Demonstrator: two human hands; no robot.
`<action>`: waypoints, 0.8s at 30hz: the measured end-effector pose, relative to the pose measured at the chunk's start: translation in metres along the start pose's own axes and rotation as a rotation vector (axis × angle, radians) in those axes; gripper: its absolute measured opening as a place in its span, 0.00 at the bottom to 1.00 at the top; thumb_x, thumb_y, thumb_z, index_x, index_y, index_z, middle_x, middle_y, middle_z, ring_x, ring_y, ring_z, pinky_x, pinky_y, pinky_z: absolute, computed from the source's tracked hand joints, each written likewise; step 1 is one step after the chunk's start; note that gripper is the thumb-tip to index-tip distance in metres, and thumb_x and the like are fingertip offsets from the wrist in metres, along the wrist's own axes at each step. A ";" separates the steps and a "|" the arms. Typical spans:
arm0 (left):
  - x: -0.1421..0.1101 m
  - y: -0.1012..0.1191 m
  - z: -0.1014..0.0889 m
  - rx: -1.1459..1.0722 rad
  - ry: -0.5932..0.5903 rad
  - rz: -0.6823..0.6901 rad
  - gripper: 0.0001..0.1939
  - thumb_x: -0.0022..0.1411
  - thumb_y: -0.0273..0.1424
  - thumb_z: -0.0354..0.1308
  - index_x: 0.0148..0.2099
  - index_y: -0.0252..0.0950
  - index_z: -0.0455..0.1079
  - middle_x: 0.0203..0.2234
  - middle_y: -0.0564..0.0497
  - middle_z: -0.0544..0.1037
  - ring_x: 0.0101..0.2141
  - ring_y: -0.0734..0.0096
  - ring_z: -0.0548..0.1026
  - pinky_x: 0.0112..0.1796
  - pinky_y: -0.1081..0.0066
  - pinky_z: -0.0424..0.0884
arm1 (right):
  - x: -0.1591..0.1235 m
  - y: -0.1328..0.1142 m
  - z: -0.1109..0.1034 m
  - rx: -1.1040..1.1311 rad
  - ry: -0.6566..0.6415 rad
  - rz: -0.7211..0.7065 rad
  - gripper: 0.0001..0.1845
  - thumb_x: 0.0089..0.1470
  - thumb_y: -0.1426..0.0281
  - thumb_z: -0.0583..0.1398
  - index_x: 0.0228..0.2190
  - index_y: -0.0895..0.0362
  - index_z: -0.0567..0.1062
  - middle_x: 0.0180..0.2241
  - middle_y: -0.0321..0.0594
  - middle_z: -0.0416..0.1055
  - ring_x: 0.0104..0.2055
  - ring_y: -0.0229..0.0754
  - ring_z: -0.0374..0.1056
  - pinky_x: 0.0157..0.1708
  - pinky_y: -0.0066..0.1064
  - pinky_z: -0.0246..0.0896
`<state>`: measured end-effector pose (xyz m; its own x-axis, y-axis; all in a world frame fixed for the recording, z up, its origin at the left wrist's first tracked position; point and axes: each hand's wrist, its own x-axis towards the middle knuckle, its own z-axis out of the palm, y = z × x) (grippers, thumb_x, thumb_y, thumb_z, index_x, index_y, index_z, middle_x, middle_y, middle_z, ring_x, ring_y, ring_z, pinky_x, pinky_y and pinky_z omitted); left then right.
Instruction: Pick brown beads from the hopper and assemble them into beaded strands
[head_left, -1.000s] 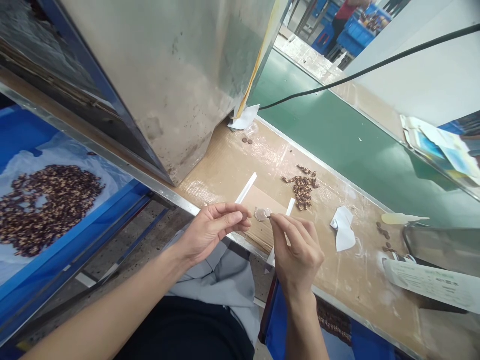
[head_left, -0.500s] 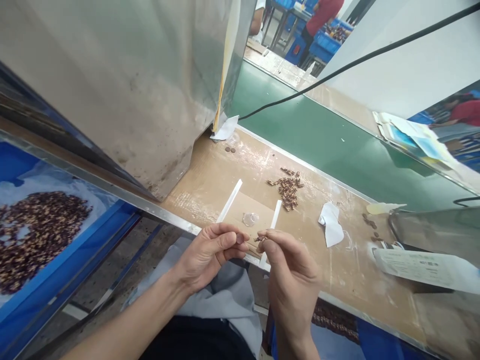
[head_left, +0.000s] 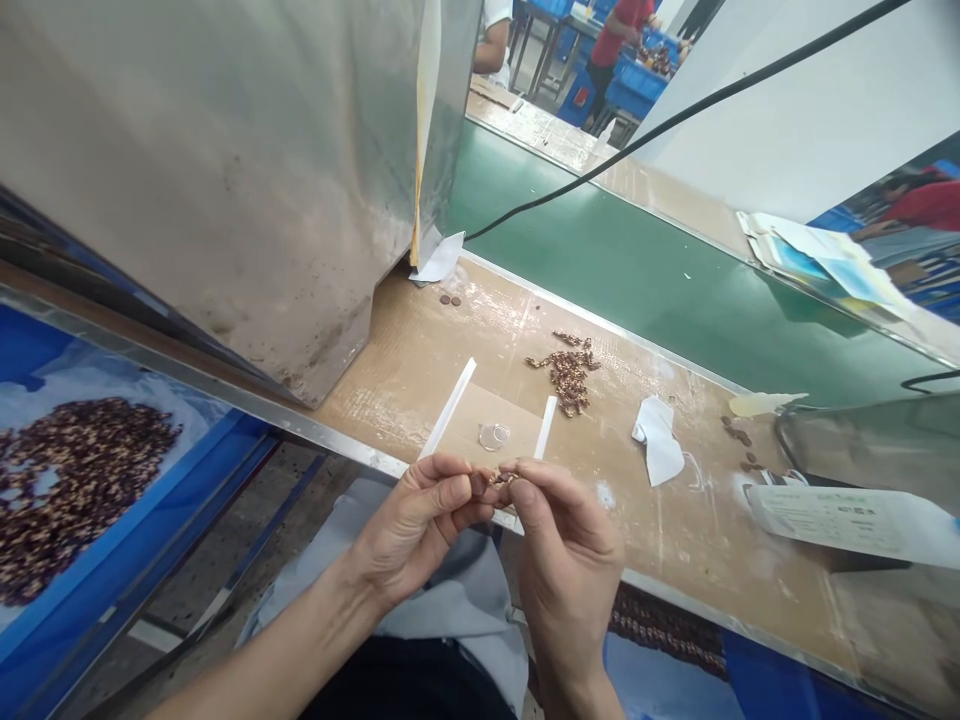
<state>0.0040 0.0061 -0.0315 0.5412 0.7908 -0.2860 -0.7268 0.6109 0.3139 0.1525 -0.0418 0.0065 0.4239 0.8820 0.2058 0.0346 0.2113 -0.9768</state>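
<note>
My left hand [head_left: 416, 530] and my right hand [head_left: 566, 565] meet at the fingertips over the near edge of the bench. Both are pinching a tiny copper-brown beaded piece [head_left: 500, 479], and my fingers hide part of it. Just beyond them, a clear round disc [head_left: 493, 436] lies on a cardboard sheet [head_left: 502, 410]. That sheet sits between a pair of white strips, one at the left [head_left: 450, 408] and one at the right [head_left: 545, 427]. A heap of copper-brown beads [head_left: 568, 373] lies farther along the bench.
A dented steel cabinet [head_left: 202, 180] rises at the left of the bench. Beyond the bench runs a green belt [head_left: 600, 235]. A blue bin of dark beads [head_left: 75, 490] sits at lower left. White paper scraps [head_left: 658, 440], a translucent nozzle bottle [head_left: 761, 403] and printed sheets [head_left: 832, 522] lie to the right.
My hands have drawn together and lowered toward the bench edge, with fingertips now touching around the small piece. The view has shifted, and the disc lies clear of my fingers.
</note>
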 end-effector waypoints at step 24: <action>-0.001 0.006 0.000 0.112 0.005 -0.035 0.13 0.61 0.34 0.90 0.43 0.35 0.93 0.40 0.46 0.95 0.41 0.67 0.94 0.42 0.81 0.88 | 0.006 -0.007 -0.004 -0.049 -0.050 -0.060 0.05 0.76 0.70 0.73 0.48 0.48 0.93 0.44 0.41 0.90 0.41 0.48 0.89 0.44 0.36 0.91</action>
<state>-0.0009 0.0085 -0.0297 0.5633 0.7689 -0.3025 -0.6556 0.6387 0.4028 0.1581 -0.0395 0.0148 0.3738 0.8887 0.2656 0.1033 0.2447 -0.9641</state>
